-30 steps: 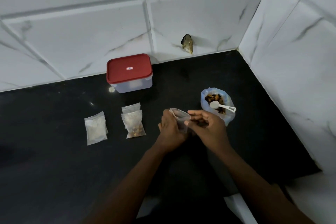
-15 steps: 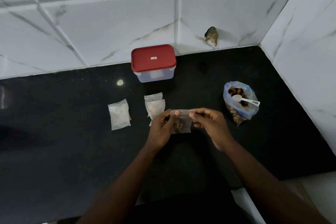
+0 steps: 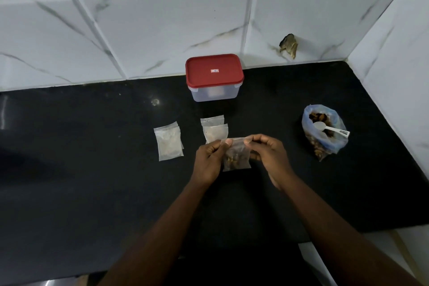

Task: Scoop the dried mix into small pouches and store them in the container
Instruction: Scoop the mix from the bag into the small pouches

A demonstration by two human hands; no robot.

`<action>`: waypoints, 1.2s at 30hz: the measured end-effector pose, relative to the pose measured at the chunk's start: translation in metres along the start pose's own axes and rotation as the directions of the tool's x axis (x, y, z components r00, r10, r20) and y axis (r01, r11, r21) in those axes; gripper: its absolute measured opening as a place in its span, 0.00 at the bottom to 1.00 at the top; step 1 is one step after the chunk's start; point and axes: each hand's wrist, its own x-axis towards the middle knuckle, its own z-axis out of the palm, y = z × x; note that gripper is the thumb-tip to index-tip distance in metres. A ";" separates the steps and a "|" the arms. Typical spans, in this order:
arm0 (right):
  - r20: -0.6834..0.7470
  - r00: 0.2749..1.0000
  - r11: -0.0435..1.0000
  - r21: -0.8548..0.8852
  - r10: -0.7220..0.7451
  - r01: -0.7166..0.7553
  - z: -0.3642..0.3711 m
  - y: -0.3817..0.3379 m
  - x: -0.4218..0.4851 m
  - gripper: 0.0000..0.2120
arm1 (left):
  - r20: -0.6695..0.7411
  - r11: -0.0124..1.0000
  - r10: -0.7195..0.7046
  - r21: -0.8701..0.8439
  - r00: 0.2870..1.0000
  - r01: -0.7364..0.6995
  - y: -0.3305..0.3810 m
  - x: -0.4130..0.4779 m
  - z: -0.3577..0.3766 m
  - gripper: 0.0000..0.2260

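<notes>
- Head view looks down on a glossy black stone countertop set into a corner of white marble-veined wall tiles.
- At the centre of the frame, a small clear plastic pouch holding brown dried mix hangs upright above the counter, its top edge pinched from both sides.
- The left hand closes thumb and forefinger on the pouch's upper left corner, the other fingers curled in behind.
- The right hand pinches the upper right corner the same way, fingers bent, palm turned toward the pouch.
- Just above the left hand lie two more small clear pouches, one overlapping the other, flat on the counter; the nearer one is partly hidden by the fingers.
- Further left, apart from that pair, lies a separate stack of flat clear pouches with pale contents.
- Above centre, against the back wall, stands a clear rectangular plastic container with a red lid; the lid is on.
- At the right of the frame sits an open bluish plastic bag of dark dried mix, with a small white plastic scoop resting across its mouth, handle pointing right.
- A brownish chipped patch marks the wall tile at the upper right.
</notes>
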 end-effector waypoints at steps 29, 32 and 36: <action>-0.024 0.996 0.995 -0.052 0.087 -0.088 0.038 0.028 0.032 0.07 | -0.143 0.986 0.000 0.166 0.990 0.024 -0.032 0.011 -0.038 0.12; -0.037 0.995 0.994 -0.069 0.088 -0.090 0.044 0.029 0.038 0.08 | -0.201 0.988 -0.036 0.140 0.979 0.065 -0.032 0.017 -0.039 0.08; -0.097 0.993 0.975 -0.207 0.067 -0.086 0.047 0.031 0.048 0.09 | -0.248 0.976 -0.043 0.194 0.968 0.094 -0.031 0.024 -0.046 0.07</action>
